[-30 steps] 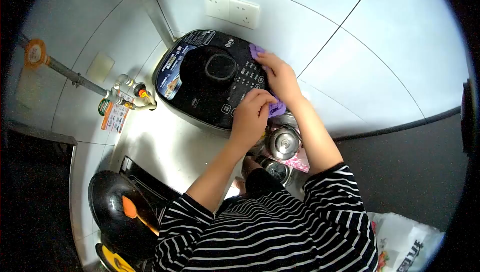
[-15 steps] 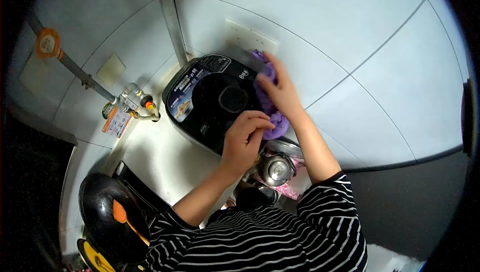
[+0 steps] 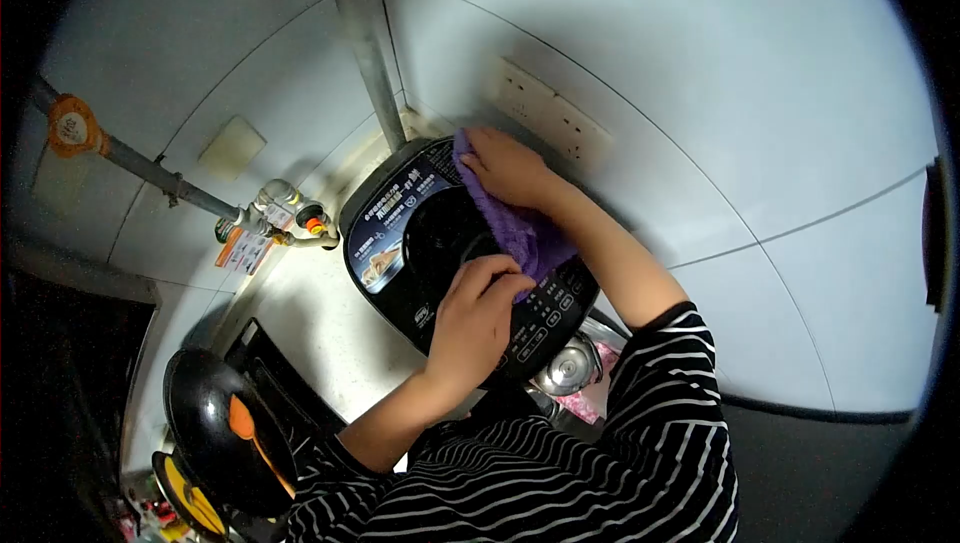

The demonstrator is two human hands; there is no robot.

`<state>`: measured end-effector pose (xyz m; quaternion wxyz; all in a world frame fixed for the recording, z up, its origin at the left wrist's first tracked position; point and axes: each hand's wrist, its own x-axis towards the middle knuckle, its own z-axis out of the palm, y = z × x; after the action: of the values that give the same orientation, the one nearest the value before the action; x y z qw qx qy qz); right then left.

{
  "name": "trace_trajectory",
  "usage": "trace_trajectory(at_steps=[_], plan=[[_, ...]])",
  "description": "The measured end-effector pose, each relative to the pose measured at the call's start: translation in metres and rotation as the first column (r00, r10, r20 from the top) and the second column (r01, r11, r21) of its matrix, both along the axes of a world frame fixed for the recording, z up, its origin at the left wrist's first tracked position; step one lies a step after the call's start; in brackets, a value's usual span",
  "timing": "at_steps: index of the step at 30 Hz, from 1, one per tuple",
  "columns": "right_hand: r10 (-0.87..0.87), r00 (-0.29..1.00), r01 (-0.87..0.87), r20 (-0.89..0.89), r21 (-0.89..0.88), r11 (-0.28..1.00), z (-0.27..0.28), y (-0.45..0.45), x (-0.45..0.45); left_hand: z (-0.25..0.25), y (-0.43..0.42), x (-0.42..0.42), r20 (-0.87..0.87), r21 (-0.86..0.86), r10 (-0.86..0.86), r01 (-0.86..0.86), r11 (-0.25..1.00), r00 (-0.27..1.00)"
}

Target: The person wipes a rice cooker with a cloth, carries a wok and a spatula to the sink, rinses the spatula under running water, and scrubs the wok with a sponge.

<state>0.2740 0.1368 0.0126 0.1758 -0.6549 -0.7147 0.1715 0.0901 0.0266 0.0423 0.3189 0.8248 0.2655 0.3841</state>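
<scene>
A black electric cooker (image 3: 425,228) with printed labels and a button panel stands on the white counter in the corner. Across its lid lies a purple cloth (image 3: 515,233), partly covering the middle and the buttons. My right hand (image 3: 510,171) grips the cloth's far end, its fingers curled over the fabric at the lid's back edge. Over the near part of the lid, my left hand (image 3: 475,313) pinches the cloth's other end between thumb and fingers. The lid's centre is partly hidden by the cloth and my left hand.
A metal pot lid (image 3: 568,368) sits close by the cooker's near side. At the left, a black wok (image 3: 215,423) holds an orange spatula (image 3: 242,418). A gas pipe (image 3: 170,178) with a valve runs along the wall, and a socket panel (image 3: 555,113) is behind the cooker.
The purple cloth has moved from the cooker's right edge onto the lid, spread between both hands. My right hand has shifted left; the cooker's button panel now shows.
</scene>
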Motion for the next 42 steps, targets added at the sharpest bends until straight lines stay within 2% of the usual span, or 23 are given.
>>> trace_trajectory(at_steps=[2,5,9,12,15,18,21,22,25,26,29,32,35,38,41,42], plan=[[0.053,0.998,-0.053,0.017,0.007,0.999,-0.007,0.028,-0.009,0.0,0.007,0.005,-0.018,-0.016,0.074,-0.074,0.997,0.997],[0.188,0.979,-0.186,-0.076,0.023,0.982,-0.004,0.05,-0.019,-0.003,0.018,0.009,0.007,-0.121,0.131,-0.129,0.984,0.991],[0.333,0.903,-0.264,-0.272,0.261,0.929,-0.022,0.055,-0.011,0.003,0.026,0.012,0.049,-0.217,0.138,-0.124,0.968,0.989],[0.307,0.921,-0.266,-0.238,0.189,0.945,-0.016,0.054,-0.008,0.001,0.027,0.011,0.076,-0.222,0.11,-0.091,0.971,0.991],[0.173,0.972,-0.172,-0.158,0.021,0.985,-0.009,0.06,-0.014,-0.001,0.031,0.008,0.081,-0.219,0.094,-0.074,0.973,0.992],[0.272,0.96,-0.27,-0.069,0.042,0.962,-0.004,0.073,-0.035,-0.004,0.033,0.003,0.103,-0.223,0.123,-0.097,0.97,0.987],[0.375,0.91,-0.37,-0.18,0.064,0.927,0.0,0.079,-0.072,-0.004,0.039,-0.005,0.111,-0.223,0.164,-0.136,0.965,0.98],[0.391,0.919,-0.385,-0.051,0.097,0.918,-0.006,0.084,-0.082,-0.004,0.041,-0.008,0.123,-0.23,0.182,-0.15,0.961,0.976],[0.463,0.886,-0.463,0.039,-0.008,0.886,0.001,0.093,-0.083,-0.005,0.048,-0.018,0.153,-0.264,0.205,-0.16,0.951,0.967],[0.485,0.874,-0.483,-0.023,0.044,0.874,-0.001,0.093,-0.077,-0.006,0.051,-0.021,0.161,-0.287,0.202,-0.15,0.946,0.966],[0.421,0.903,-0.426,0.08,0.05,0.903,0.012,0.085,-0.046,-0.01,0.06,-0.028,0.186,-0.324,0.188,-0.12,0.939,0.964],[0.233,0.962,-0.215,0.139,-0.133,0.967,0.016,0.093,-0.024,-0.014,0.065,-0.031,0.202,-0.349,0.183,-0.104,0.932,0.962],[0.308,0.93,-0.284,0.201,-0.138,0.949,0.026,0.089,-0.048,-0.018,0.067,-0.031,0.199,-0.351,0.171,-0.093,0.932,0.965],[0.408,0.913,-0.408,0.001,0.008,0.913,0.008,0.082,-0.078,-0.018,0.067,-0.037,0.204,-0.359,0.172,-0.09,0.929,0.964],[0.442,0.89,-0.443,-0.11,0.009,0.896,0.005,0.087,-0.078,-0.019,0.067,-0.05,0.236,-0.405,0.179,-0.071,0.912,0.955],[0.395,0.908,-0.403,-0.143,-0.03,0.915,0.016,0.083,-0.076,-0.02,0.066,-0.056,0.263,-0.436,0.191,-0.06,0.898,0.946]])
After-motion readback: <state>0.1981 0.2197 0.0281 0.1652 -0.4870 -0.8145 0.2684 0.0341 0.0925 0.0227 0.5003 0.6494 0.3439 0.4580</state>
